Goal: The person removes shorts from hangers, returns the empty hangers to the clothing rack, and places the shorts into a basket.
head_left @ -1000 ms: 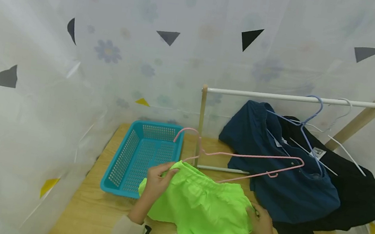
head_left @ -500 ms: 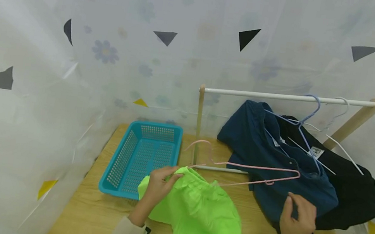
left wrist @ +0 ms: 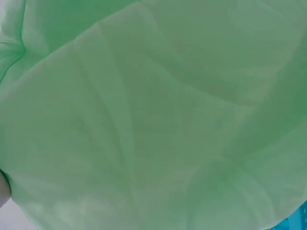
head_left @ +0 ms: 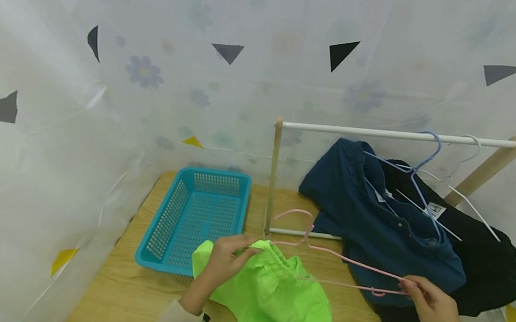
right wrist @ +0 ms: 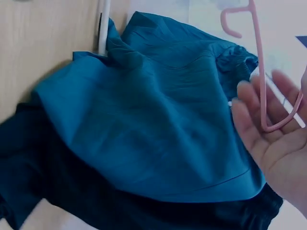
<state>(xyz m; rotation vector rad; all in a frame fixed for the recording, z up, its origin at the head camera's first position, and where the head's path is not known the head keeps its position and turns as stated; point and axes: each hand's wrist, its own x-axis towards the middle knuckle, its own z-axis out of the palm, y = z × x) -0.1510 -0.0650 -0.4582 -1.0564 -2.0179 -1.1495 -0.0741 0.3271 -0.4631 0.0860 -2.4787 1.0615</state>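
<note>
Wood-grain table (head_left: 110,298) backed by pale floral sheeting (head_left: 267,6); lime-green shorts (head_left: 283,309) held at its near side, a pink hanger (head_left: 357,261) partly at the waistband.
Shorts' waistband pinched at one corner between thumb and fingers of the left hand (head_left: 227,256); hanger's far end gripped by thumb and curled fingers of the right hand (head_left: 433,306). Turquoise basket (head_left: 165,267) seen just behind the left hand; blue garment (head_left: 387,252) and black garment (head_left: 490,275) hung from a white-barred rack (head_left: 353,131).

Neon-green fabric shorts (head_left: 270,298): crumpled, right of the tabletop's (head_left: 125,295) left edge. Slender pink hanger (head_left: 361,263): left end hidden at gathered waistband (head_left: 277,258).
</note>
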